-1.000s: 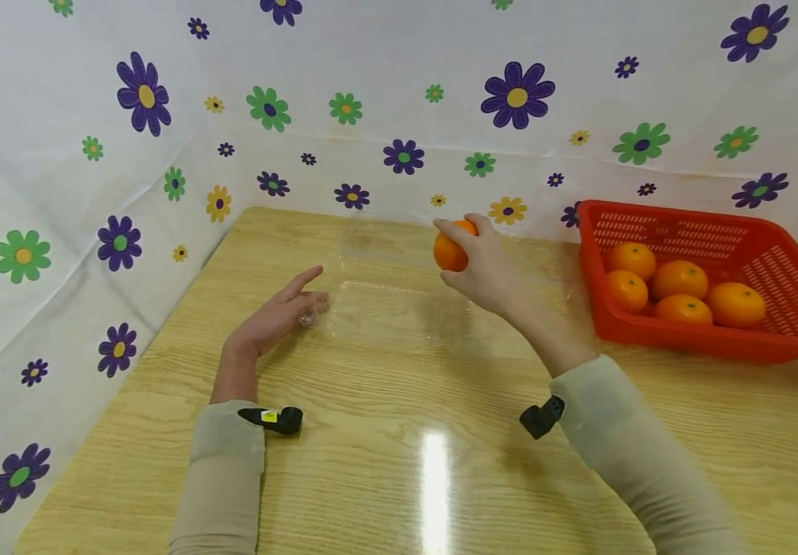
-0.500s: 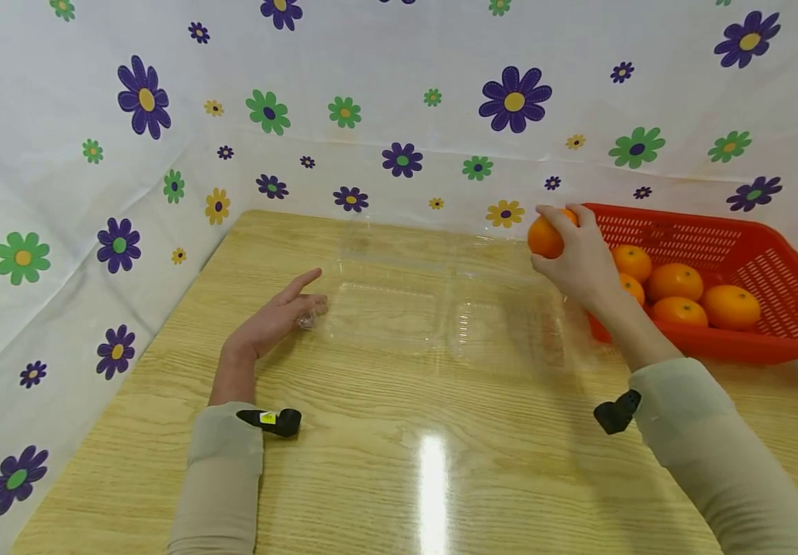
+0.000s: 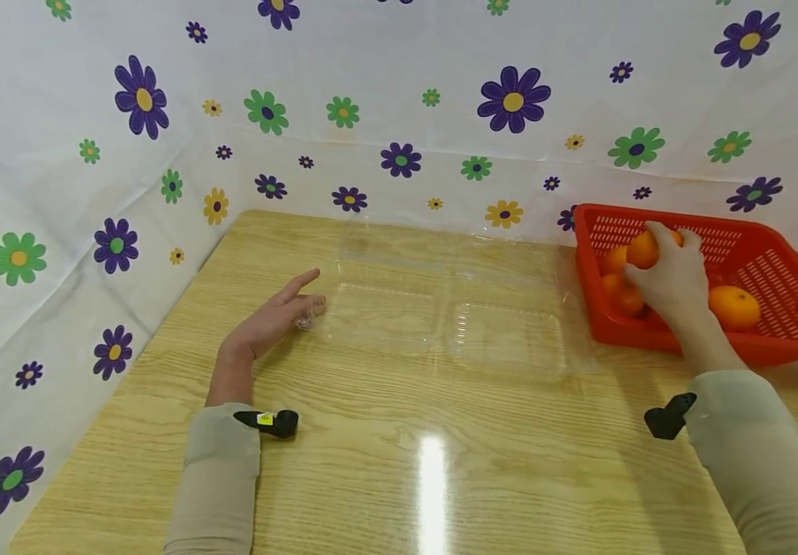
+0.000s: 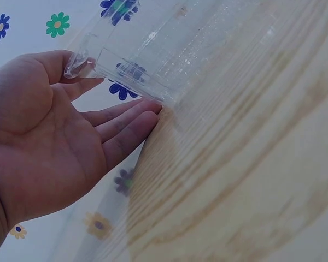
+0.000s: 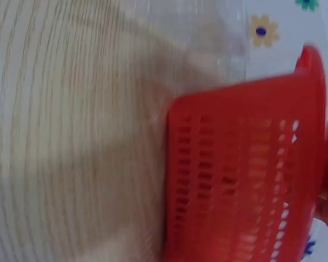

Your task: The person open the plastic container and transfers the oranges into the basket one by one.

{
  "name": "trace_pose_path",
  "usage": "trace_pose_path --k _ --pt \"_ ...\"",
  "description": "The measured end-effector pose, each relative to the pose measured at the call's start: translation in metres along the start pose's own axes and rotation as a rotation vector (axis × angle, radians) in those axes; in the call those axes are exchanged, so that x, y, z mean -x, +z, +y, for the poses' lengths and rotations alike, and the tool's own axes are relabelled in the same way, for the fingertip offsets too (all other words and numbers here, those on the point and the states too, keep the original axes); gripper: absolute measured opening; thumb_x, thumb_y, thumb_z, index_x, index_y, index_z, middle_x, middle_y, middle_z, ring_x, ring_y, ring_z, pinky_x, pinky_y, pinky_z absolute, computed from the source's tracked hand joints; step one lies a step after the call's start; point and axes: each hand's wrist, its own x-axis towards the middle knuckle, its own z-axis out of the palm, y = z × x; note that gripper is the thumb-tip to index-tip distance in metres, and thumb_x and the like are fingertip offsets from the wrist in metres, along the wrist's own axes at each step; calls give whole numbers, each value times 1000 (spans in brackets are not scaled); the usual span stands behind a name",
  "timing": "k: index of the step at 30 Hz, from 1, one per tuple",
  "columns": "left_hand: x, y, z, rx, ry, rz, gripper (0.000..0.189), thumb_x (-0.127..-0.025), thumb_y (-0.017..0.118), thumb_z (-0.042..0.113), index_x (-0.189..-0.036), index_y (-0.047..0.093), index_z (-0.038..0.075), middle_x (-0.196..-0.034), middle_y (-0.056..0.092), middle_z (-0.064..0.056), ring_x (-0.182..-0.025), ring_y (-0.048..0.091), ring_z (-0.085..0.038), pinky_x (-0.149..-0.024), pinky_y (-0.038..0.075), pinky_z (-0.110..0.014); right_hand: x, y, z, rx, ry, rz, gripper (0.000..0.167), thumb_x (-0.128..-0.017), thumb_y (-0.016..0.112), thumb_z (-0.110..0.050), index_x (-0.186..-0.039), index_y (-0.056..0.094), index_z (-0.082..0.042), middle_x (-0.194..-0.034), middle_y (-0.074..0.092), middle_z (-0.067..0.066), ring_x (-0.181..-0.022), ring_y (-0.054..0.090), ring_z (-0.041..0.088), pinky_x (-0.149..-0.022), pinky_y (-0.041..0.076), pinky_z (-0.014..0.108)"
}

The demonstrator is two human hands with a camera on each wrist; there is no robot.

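My right hand (image 3: 676, 277) is over the red basket (image 3: 638, 333), its fingers round an orange (image 3: 641, 251). Other oranges lie below and beside it, one orange (image 3: 735, 307) plainly visible to the right; the hand hides some. On the table, a clear plastic container (image 3: 385, 347) shows two hollows side by side, with raised clear flaps behind. At its left end my left hand (image 3: 270, 324) touches the edge with fairly straight fingers. In the left wrist view, a clear corner tab (image 4: 81, 66) lies against that hand near the thumb and forefinger.
The wooden table (image 3: 371, 462) meets a flower-patterned cloth (image 3: 399, 92) at the back and left. The basket stands at the right, close to the container's right end. In the right wrist view, the slotted basket wall (image 5: 235, 174) fills much of the frame.
My right hand has carried the orange rightward from above the container into the basket. My left hand has stayed at the container's left end.
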Motion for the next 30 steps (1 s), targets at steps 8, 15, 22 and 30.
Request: trace_pose_path --k 8,15,22,30 --pt "-2 -1 -3 14 1 -11 65 -106 46 28 -161 13 29 -156 34 -19 -145 28 -33 -119 14 -53 0 -11 42 -18 131 -37 83 -94 61 -30 -159 13 -10 -150 6 41 -122 26 63 -99 29 75" --pt "1 -2 -5 26 5 -15 64 -106 44 26 -161 12 28 -154 35 -23 -144 31 -34 -118 16 -52 -6 -10 47 31 111 -68 84 -95 61 -33 -160 11 -12 -150 5 42 -120 26 63 -96 30 78" --pt "1 -2 -6 29 15 -16 63 -106 44 27 -161 12 28 -154 36 -24 -144 32 -34 -118 17 -51 -9 -2 46 111 41 -95 84 -95 60 -41 -157 14 -6 -140 17 45 -110 34 62 -95 33 76" --pt "2 -2 -4 8 14 -1 64 -106 45 29 -161 13 29 -154 38 -19 -143 33 -32 -118 17 -51 -12 -3 50 61 105 -182 97 -94 48 -63 -157 1 -6 -137 19 47 -112 32 61 -97 30 76"
